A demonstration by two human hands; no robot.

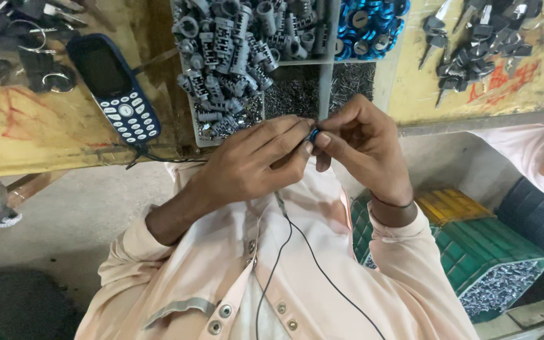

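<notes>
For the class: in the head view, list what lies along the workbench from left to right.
Dark key rings → blue keypad phone → grey cylinder parts → blue ring parts → pile of keys.

- table (45,135), worn yellow top with red marks, just beyond both hands
- divided tray (326,56) straight past the fingertips, holding grey cylinder parts (234,44), blue rings (366,25), small metal bits (297,94)
- blue keypad phone (113,88), beyond left hand (253,164)
- dark keys (473,44), beyond right hand (360,141)
- key rings pile (14,50), far left
</notes>
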